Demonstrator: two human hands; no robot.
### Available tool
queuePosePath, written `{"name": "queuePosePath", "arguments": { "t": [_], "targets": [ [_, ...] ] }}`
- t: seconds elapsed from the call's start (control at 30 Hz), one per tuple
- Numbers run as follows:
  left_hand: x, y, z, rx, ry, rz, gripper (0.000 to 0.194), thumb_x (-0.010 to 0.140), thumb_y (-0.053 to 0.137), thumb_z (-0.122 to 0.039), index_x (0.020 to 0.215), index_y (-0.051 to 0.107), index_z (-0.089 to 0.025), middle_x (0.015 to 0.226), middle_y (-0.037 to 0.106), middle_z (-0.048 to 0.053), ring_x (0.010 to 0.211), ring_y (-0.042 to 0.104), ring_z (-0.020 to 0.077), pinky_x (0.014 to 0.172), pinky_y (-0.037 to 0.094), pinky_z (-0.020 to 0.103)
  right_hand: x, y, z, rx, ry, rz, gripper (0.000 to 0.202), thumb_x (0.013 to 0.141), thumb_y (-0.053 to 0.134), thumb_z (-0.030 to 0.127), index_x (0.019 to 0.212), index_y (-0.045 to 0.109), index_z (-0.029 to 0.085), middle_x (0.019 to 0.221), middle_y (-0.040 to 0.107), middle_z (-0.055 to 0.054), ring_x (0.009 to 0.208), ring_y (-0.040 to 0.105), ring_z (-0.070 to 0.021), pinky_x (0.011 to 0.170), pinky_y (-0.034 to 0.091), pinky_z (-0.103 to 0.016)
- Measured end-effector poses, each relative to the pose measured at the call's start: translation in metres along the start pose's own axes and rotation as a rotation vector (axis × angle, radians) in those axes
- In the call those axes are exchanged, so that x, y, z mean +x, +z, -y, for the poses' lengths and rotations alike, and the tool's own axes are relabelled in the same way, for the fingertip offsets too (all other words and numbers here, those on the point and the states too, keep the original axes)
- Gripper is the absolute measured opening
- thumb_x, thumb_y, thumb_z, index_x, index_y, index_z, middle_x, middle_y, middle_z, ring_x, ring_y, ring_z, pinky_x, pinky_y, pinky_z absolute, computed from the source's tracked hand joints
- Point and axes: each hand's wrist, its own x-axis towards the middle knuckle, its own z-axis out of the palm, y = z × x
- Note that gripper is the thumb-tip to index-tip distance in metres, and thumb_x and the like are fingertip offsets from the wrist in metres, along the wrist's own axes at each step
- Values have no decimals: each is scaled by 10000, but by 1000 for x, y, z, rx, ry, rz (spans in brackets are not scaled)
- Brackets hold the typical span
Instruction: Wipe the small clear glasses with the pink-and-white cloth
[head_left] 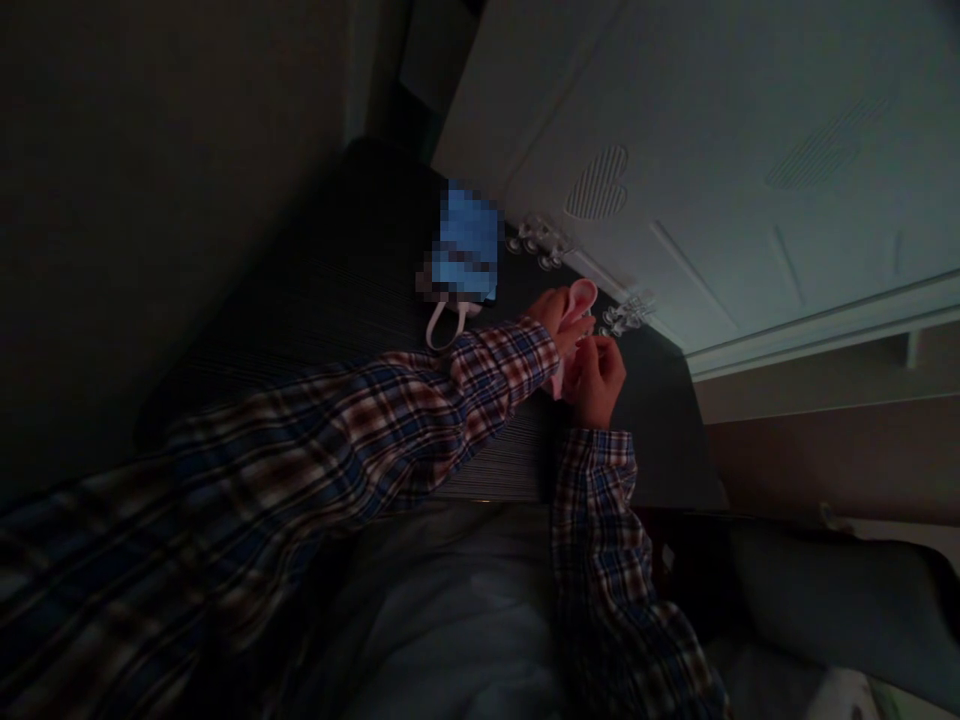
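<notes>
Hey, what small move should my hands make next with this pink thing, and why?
I'd probably steady the pink thing with the left hand and ease the right hand back slightly. Both hands crowd around it, their fingers cover part of it, and the dim light makes its lower part hard to see.

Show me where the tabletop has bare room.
Bare: tabletop left of the blue item, beyond the left sleeve; a smaller patch right of the right hand. Crowded: around the left hand, pink item and clear pieces by the white panel.
</notes>
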Motion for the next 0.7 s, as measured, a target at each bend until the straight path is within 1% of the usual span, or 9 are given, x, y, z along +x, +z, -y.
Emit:
{"name": "queuePosePath", "arguments": {
  "t": [0.13, 0.27, 0.43, 0.53, 0.6, 0.7],
  "targets": [
    [-3, -2, 0, -13, 47, -29, 222, 873, 427, -336, 991, 496, -162, 969, 542, 70, 926, 529, 150, 836, 441, 262, 0, 0, -1, 17, 19, 17, 293, 797, 465, 472, 738, 501, 188, 526, 434, 71, 430, 387, -44, 428, 290, -180],
    [-6, -2, 0, -55, 12, -57, 276, 918, 318, -351, 1053, 495, -188, 954, 539, 57, 904, 534, 135, 808, 444, 251, 0, 1, -2, 44, 46, 18, 301, 797, 462, 479, 719, 495, 190, 507, 420, 75, 406, 369, -42, 402, 265, -180],
    [-6, -3, -2, -47, -15, -83, 365, 926, 274, -400, 1090, 503, -167, 907, 523, 72, 826, 529, 149, 740, 444, 274, -1, 0, -2, 53, 49, 18, 313, 795, 461, 481, 687, 485, 189, 498, 400, 77, 398, 352, -40, 391, 243, -183],
    [-6, -4, -4, -26, -8, -113, 391, 927, 266, -393, 1093, 502, -128, 914, 508, 91, 821, 519, 161, 740, 442, 284, -1, 0, -2, 45, 48, 27, 312, 798, 455, 479, 688, 489, 188, 491, 394, 78, 401, 344, -42, 400, 246, -184],
    [-6, -5, -4, -10, 4, -95, 404, 930, 253, -389, 1069, 510, -110, 906, 496, 93, 815, 518, 160, 731, 444, 277, -1, -1, -2, 31, 44, 21, 321, 794, 455, 480, 677, 491, 184, 494, 401, 74, 410, 346, -42, 410, 254, -185],
    [-8, -6, -7, -8, 21, -17, 378, 927, 284, -379, 1079, 513, -121, 950, 491, 82, 825, 529, 146, 737, 445, 255, 1, -2, -3, 26, 38, -3, 332, 785, 462, 484, 656, 491, 179, 494, 397, 71, 415, 337, -42, 411, 251, -186]
  ]
}}
